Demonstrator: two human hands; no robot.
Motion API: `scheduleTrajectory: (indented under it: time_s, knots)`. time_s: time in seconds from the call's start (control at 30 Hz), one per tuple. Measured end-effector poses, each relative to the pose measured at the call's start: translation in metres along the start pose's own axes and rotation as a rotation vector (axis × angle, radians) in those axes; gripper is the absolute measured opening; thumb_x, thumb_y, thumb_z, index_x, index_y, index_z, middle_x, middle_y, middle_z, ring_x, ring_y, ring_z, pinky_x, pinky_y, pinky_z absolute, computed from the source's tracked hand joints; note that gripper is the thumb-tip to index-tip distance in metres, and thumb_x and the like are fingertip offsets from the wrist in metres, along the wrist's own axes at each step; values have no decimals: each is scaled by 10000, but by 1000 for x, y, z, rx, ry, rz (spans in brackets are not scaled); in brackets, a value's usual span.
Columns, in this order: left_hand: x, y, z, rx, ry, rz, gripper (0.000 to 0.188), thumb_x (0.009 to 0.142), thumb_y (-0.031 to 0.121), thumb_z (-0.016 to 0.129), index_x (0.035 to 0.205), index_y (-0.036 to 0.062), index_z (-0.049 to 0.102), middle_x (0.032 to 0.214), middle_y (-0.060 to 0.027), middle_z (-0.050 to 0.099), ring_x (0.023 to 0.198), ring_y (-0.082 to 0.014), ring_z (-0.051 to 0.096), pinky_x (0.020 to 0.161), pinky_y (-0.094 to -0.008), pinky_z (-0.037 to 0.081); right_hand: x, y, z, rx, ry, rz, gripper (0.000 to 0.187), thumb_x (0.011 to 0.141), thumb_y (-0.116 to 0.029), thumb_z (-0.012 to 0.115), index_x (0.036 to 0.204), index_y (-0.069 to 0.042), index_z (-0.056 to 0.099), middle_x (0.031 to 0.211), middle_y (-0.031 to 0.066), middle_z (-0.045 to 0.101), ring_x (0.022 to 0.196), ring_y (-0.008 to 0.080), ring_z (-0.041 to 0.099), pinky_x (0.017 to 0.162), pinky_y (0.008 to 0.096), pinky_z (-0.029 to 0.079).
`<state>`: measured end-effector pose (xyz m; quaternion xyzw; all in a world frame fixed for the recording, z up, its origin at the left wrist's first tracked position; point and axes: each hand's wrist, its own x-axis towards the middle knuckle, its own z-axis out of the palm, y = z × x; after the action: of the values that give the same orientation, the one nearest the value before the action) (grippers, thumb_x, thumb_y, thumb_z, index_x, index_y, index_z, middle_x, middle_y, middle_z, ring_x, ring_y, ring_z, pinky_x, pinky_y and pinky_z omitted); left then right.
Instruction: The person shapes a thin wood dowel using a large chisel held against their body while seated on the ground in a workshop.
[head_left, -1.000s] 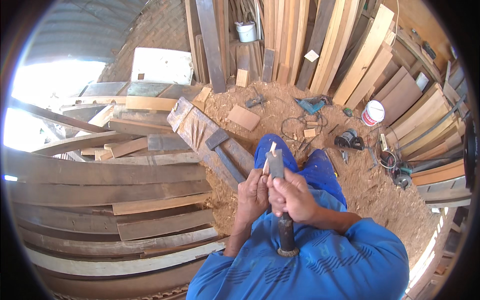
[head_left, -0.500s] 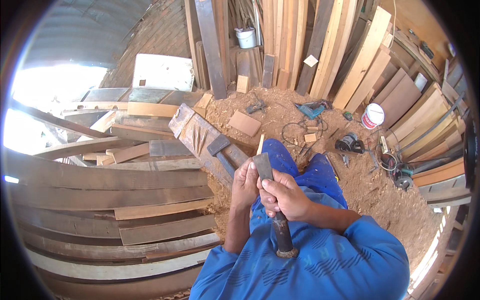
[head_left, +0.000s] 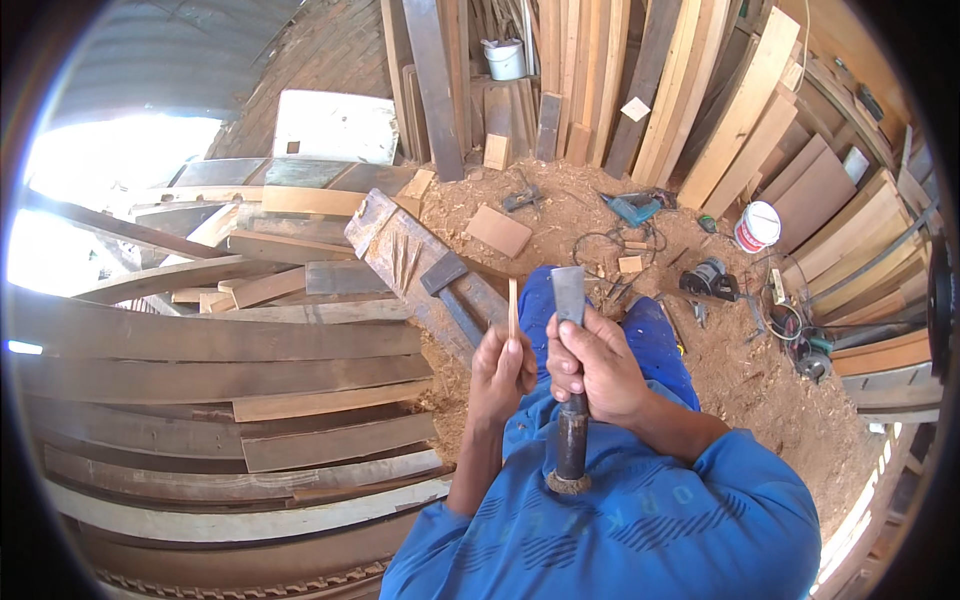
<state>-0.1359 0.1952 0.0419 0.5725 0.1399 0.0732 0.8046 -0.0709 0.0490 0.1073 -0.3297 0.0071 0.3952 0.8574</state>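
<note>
Wood sliver (head_left: 513, 308) left of chisel (head_left: 569, 293), nearly parallel.
It is pinched by left hand (head_left: 502, 372), chisel grasped by right hand (head_left: 602, 370).

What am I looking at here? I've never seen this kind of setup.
There is no machine: these are a person's bare hands, seen from above by a fisheye camera worn on the head, so straight edges bend. The left hand pinches a thin wood strip; the right hand grips a chisel, blade pointing away from the person. Ahead on the left, a hammer lies on a wide board; a teal power tool lies on the shavings-strewn ground.
</note>
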Motion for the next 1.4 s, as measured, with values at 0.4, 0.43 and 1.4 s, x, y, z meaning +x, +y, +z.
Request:
scheduleTrajectory:
  time_s: [0.4,0.43,1.4]
  knots:
    - [-13,21,-4,538,-334,129,198,986,184,506,964,30,628,631,-7,521,585,-98,492,529,-267,398,-30,-10,6,-82,-76,-50,194,1023,-264,423,967,-78,432,624,-9,375,459,66,371,474,275,422]
    - [-23,13,-9,464,-254,18,221,997,208,496,952,36,627,616,7,499,570,-93,475,519,-256,382,-33,-15,7,-139,-79,-135,201,1023,-263,424,958,-73,430,613,-11,363,450,68,362,466,277,417]
    - [-32,-14,3,485,-298,-41,305,1031,243,440,817,52,542,613,-10,440,549,-96,417,511,-260,370,-37,-25,4,-107,-107,-203,169,1017,-229,404,944,-82,442,615,-11,372,462,68,364,440,266,401]
